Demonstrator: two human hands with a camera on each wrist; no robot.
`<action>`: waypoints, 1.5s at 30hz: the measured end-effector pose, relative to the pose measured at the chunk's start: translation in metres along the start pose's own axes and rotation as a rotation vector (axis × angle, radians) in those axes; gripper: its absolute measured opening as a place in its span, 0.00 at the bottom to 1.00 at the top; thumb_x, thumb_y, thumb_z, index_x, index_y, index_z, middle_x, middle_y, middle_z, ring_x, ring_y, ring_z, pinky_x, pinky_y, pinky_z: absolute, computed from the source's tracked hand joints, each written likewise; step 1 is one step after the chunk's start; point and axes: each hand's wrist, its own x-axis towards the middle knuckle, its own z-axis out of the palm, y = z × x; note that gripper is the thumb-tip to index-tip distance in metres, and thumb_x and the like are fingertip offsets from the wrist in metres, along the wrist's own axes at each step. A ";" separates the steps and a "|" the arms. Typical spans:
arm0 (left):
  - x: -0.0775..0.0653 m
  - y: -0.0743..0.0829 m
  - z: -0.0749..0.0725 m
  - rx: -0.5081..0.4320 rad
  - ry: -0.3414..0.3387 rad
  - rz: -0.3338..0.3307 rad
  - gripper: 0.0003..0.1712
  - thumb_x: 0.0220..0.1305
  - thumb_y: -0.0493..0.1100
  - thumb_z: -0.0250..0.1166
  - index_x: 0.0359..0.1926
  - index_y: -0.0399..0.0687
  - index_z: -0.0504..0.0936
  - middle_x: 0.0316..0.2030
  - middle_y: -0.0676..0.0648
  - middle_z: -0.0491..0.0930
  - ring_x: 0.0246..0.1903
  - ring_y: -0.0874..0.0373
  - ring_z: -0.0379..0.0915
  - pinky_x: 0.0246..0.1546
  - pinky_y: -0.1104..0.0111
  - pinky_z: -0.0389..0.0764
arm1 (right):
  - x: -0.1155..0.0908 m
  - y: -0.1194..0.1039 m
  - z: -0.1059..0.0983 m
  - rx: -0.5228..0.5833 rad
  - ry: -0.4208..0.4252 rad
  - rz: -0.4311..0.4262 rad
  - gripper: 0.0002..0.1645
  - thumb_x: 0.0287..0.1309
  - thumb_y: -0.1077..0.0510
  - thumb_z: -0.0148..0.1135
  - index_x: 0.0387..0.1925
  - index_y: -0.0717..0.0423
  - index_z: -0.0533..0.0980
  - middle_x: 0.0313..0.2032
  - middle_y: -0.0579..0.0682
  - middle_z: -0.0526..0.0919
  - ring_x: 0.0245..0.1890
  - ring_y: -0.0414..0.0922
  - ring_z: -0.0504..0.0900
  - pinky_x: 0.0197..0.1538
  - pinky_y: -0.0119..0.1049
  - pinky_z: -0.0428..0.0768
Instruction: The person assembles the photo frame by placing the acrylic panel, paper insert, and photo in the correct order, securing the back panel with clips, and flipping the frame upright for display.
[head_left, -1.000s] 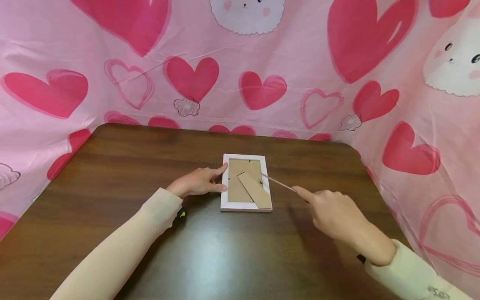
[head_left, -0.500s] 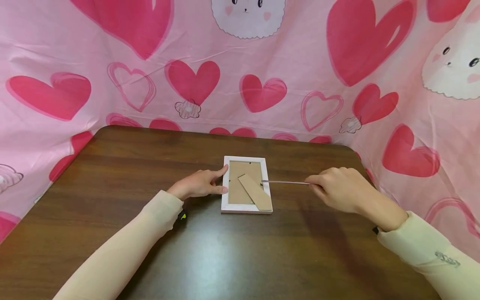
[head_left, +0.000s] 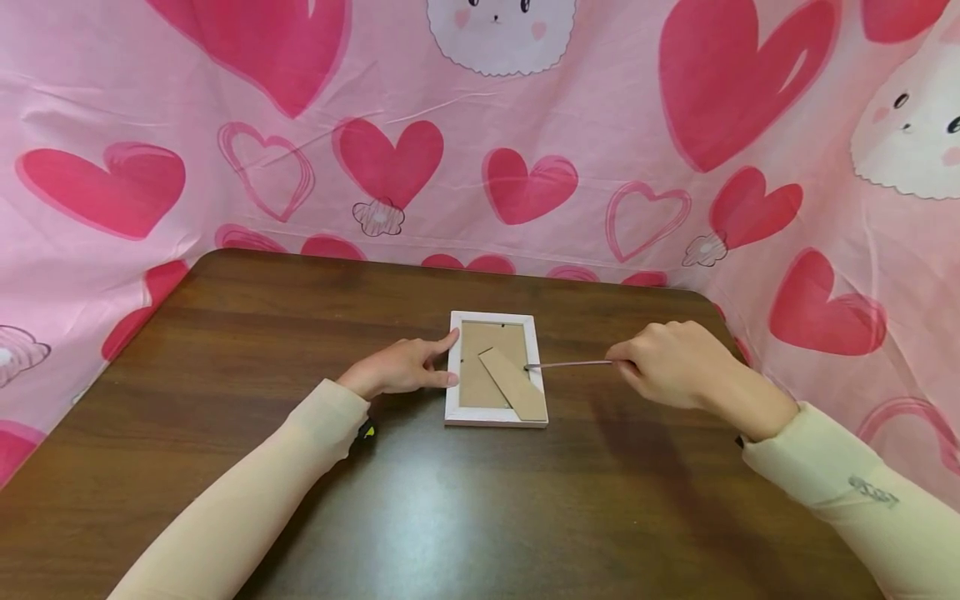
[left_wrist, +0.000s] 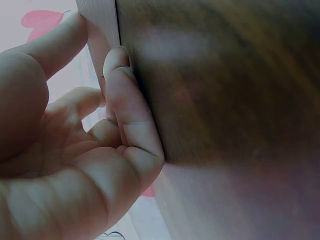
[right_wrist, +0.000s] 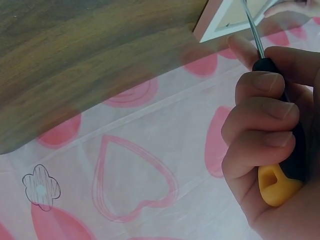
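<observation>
A white picture frame (head_left: 495, 414) lies face down on the table, its brown backing board (head_left: 474, 387) showing. Across the board slants a cardboard stand leg (head_left: 514, 385). Small dark tabs sit along the board's edges. The left hand (head_left: 397, 367) presses thumb and index finger, spread apart, against the frame's left rim; in the left wrist view the other fingers bend beside the frame's side (left_wrist: 102, 35). The right hand (head_left: 667, 367) grips a screwdriver (head_left: 573, 363) by its black and yellow handle (right_wrist: 280, 187). Its tip meets the tab at the right inner edge.
The dark wooden table (head_left: 450, 517) has rounded far corners. Pink cloth (head_left: 525, 100) with hearts and white animal faces hangs behind it and along both sides. Each wrist carries a small dark device beneath a pale sleeve (head_left: 247, 492).
The right hand rose and swung right, bringing the screwdriver nearly level, then shifted slightly left. The screwdriver tip came down the right rim to the tab. The left hand and frame stayed put.
</observation>
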 end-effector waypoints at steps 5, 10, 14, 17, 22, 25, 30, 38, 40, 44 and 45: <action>0.000 0.000 0.000 0.004 -0.004 0.001 0.49 0.59 0.59 0.65 0.74 0.61 0.47 0.28 0.46 0.72 0.29 0.56 0.67 0.34 0.64 0.70 | 0.004 -0.001 -0.001 -0.005 -0.015 -0.002 0.09 0.54 0.55 0.56 0.28 0.35 0.80 0.17 0.34 0.72 0.16 0.40 0.70 0.16 0.40 0.66; 0.000 0.000 0.000 -0.006 -0.005 0.016 0.49 0.60 0.59 0.65 0.74 0.59 0.47 0.27 0.46 0.72 0.28 0.56 0.67 0.33 0.64 0.70 | 0.006 -0.002 -0.003 -0.011 -0.029 -0.011 0.09 0.53 0.56 0.57 0.24 0.34 0.77 0.16 0.35 0.71 0.16 0.40 0.69 0.15 0.41 0.66; 0.000 0.000 -0.001 -0.017 -0.005 0.024 0.49 0.60 0.58 0.65 0.74 0.58 0.48 0.27 0.46 0.71 0.27 0.57 0.66 0.33 0.64 0.70 | 0.007 -0.003 -0.005 -0.015 -0.028 -0.018 0.09 0.53 0.55 0.58 0.26 0.33 0.79 0.16 0.35 0.73 0.16 0.40 0.70 0.15 0.42 0.67; 0.000 0.000 -0.001 -0.017 -0.004 0.024 0.48 0.60 0.58 0.65 0.74 0.58 0.48 0.27 0.46 0.71 0.28 0.56 0.66 0.34 0.64 0.70 | 0.009 -0.003 -0.006 -0.024 -0.024 -0.021 0.09 0.53 0.55 0.58 0.25 0.34 0.78 0.15 0.34 0.71 0.15 0.40 0.69 0.15 0.41 0.66; -0.001 0.000 -0.001 -0.014 -0.009 0.017 0.48 0.60 0.59 0.65 0.74 0.59 0.48 0.29 0.46 0.71 0.28 0.56 0.66 0.35 0.63 0.70 | 0.011 -0.003 -0.007 -0.034 -0.022 -0.030 0.09 0.53 0.55 0.57 0.21 0.36 0.76 0.13 0.34 0.66 0.14 0.40 0.66 0.15 0.41 0.66; 0.000 0.000 -0.001 -0.014 -0.011 0.016 0.49 0.60 0.59 0.65 0.74 0.59 0.47 0.29 0.45 0.70 0.29 0.55 0.66 0.35 0.62 0.70 | 0.011 -0.003 -0.008 -0.036 -0.022 -0.035 0.09 0.52 0.55 0.57 0.21 0.37 0.76 0.13 0.34 0.65 0.14 0.40 0.66 0.15 0.41 0.66; 0.000 -0.001 -0.002 -0.016 -0.011 0.017 0.48 0.60 0.59 0.65 0.74 0.59 0.48 0.29 0.46 0.71 0.29 0.55 0.66 0.36 0.62 0.70 | 0.014 -0.005 -0.009 -0.049 -0.003 -0.063 0.11 0.51 0.56 0.57 0.19 0.36 0.74 0.12 0.34 0.64 0.12 0.40 0.64 0.14 0.41 0.65; -0.001 0.000 -0.001 -0.027 -0.010 0.024 0.48 0.60 0.58 0.65 0.74 0.57 0.48 0.26 0.46 0.70 0.27 0.56 0.66 0.33 0.64 0.70 | 0.022 -0.011 -0.015 -0.071 -0.021 -0.100 0.15 0.49 0.59 0.57 0.14 0.36 0.71 0.11 0.35 0.64 0.12 0.40 0.63 0.14 0.41 0.65; 0.000 -0.001 -0.001 -0.031 -0.010 0.029 0.48 0.61 0.58 0.65 0.74 0.57 0.48 0.25 0.46 0.70 0.26 0.56 0.65 0.32 0.64 0.69 | 0.023 -0.012 -0.016 -0.080 -0.031 -0.107 0.17 0.48 0.60 0.57 0.12 0.36 0.67 0.11 0.35 0.62 0.13 0.40 0.63 0.14 0.40 0.65; -0.001 0.001 -0.001 -0.025 -0.005 0.033 0.48 0.61 0.57 0.65 0.74 0.56 0.48 0.24 0.47 0.70 0.26 0.57 0.66 0.32 0.64 0.69 | 0.025 -0.013 -0.019 -0.098 -0.032 -0.117 0.19 0.47 0.60 0.56 0.10 0.38 0.64 0.11 0.35 0.61 0.13 0.40 0.61 0.15 0.39 0.65; -0.002 0.001 -0.001 -0.017 -0.001 0.037 0.48 0.61 0.57 0.65 0.74 0.56 0.48 0.24 0.48 0.71 0.26 0.57 0.66 0.33 0.64 0.70 | 0.025 -0.013 -0.019 -0.101 -0.029 -0.117 0.19 0.47 0.60 0.56 0.10 0.38 0.64 0.10 0.36 0.61 0.13 0.40 0.61 0.15 0.40 0.66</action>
